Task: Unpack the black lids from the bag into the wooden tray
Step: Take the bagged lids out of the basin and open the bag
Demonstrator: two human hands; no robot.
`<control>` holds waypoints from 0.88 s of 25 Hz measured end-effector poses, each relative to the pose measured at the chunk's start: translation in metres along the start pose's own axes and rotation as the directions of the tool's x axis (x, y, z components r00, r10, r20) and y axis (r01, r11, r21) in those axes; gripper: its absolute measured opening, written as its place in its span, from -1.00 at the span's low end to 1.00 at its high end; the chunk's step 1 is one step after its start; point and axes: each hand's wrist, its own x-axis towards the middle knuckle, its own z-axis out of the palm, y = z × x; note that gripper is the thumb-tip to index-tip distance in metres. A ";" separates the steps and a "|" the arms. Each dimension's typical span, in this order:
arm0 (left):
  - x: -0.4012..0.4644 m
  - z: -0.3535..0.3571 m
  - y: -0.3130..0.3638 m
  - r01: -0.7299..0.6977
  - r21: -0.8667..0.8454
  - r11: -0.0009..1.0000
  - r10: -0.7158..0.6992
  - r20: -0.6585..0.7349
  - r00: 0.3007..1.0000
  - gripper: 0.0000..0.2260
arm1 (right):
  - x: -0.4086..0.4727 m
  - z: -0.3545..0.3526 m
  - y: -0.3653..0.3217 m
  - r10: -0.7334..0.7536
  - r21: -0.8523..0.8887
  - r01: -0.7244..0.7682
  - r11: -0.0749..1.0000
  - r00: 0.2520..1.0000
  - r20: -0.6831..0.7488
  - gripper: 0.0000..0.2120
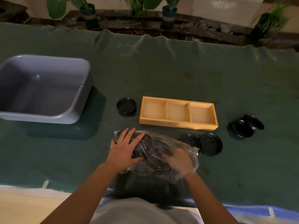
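A clear plastic bag (155, 143) full of black lids lies on the green cloth in front of me. My left hand (125, 148) rests on the bag's left end from outside, fingers spread over the lids. My right hand (179, 160) is inside the bag's right end, seen through the plastic; its fingers are blurred. The wooden tray (178, 124) with three bare compartments sits just beyond the bag. Loose black lids lie around it: a small stack (126, 106) left of the tray, two (210, 143) by the bag's right end, and a tipped pile (246, 126) farther right.
A grey plastic tub (43, 88) stands at the left, holding nothing. Green cloth (178, 70) covers the table. Potted plants (168, 16) line the far edge beyond the cloth.
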 end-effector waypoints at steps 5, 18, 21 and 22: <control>-0.003 0.000 -0.003 -0.010 -0.012 1.000 0.010 -0.001 1.000 -0.18 | 0.003 0.017 -0.007 -0.334 0.004 0.338 0.941 0.933 -0.137 -0.87; -0.003 -0.006 -0.008 -0.021 -0.102 0.995 0.026 0.045 0.999 -0.16 | 0.027 0.036 -0.023 0.017 0.437 0.060 0.897 0.985 -0.171 -0.78; -0.003 -0.009 -0.012 -0.033 -0.171 0.985 0.042 0.045 0.998 -0.15 | 0.030 0.035 -0.022 -0.081 0.604 0.022 0.796 0.994 0.070 -0.53; -0.003 -0.010 -0.014 -0.034 -0.195 0.980 0.042 0.041 0.998 -0.16 | 0.031 0.035 -0.021 -0.111 0.681 -0.008 0.732 0.985 0.130 -0.48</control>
